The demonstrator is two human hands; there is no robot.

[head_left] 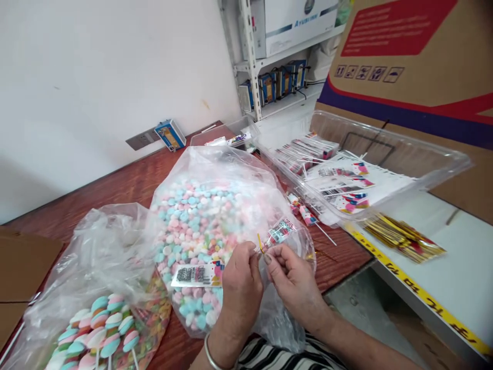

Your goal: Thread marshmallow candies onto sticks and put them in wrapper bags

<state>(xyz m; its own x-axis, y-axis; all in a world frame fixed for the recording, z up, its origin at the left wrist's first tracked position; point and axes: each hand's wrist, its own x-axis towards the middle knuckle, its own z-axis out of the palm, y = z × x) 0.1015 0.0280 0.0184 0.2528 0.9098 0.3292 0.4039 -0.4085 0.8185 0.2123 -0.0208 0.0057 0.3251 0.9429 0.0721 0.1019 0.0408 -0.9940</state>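
Note:
Both my hands meet over a large clear bag of pink, white and blue marshmallows (188,205). My left hand (242,282), with a bracelet at its wrist, is closed in a pinch at a gold twist tie (260,243). My right hand (295,282) pinches the same tie from the other side, thumb and forefinger together. The tie is at the gathered end of a small printed clear packet (281,232), which points away to the upper right. What the packet holds is partly hidden. A flat printed packet (196,275) lies beside my left hand.
At lower left, a clear bag (111,236) holds marshmallow skewers (110,329). To the right, a clear plastic tray (435,146) contains sticks and printed packets. Gold twist ties (402,236) lie near the yellow-taped table edge (416,288). Wrapped candy sticks (307,216) lie by the tray.

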